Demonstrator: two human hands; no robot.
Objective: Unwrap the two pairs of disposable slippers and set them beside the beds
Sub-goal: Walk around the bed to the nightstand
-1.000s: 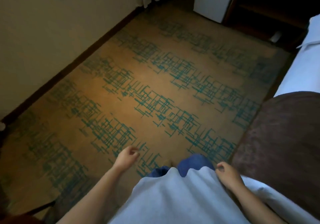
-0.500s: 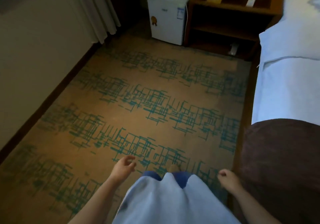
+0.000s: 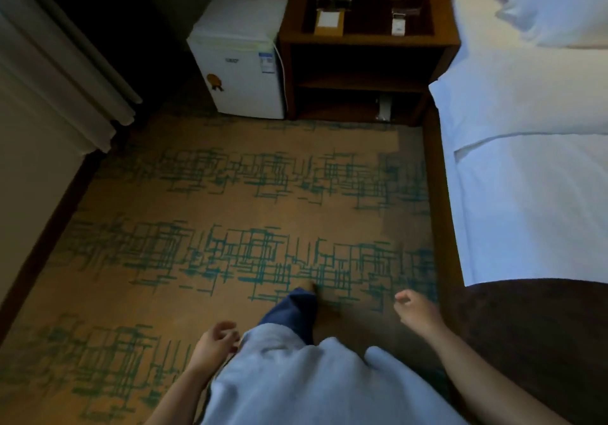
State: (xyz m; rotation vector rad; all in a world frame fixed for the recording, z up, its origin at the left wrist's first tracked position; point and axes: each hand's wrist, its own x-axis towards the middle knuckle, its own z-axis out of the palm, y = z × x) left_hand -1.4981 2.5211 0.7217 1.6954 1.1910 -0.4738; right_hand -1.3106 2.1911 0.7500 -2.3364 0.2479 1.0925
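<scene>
A person is standing on a tan carpet (image 3: 230, 201) patterned with teal crosshatch lines, looking down over a pale blue shirt (image 3: 296, 382) and one dark blue trouser leg (image 3: 292, 312) that is stepping forward. Both hands are hanging empty at the near edge of the view. The left hand (image 3: 215, 345) is sitting just beside the shirt hem, its fingers loosely curled and gripping nothing. The right hand (image 3: 416, 311) is hovering over the carpet near the bed, fingers half curled, also holding nothing.

The bed (image 3: 526, 177) is running along the right side, covered in a white sheet, with a white pillow (image 3: 559, 6) at the far end and a dark brown runner (image 3: 526, 342) lying across its near end. At the far side, a dark wooden nightstand (image 3: 365, 49) is standing just beside the bed's head, carrying a few small items that are too dim to identify. A small white fridge (image 3: 243, 62) is sitting touching the nightstand's left side. A pale curtain (image 3: 62, 72) is hanging at the far left, above a dark baseboard (image 3: 42, 243).

No disposable slippers are showing anywhere in the view, so where they are cannot be told.
</scene>
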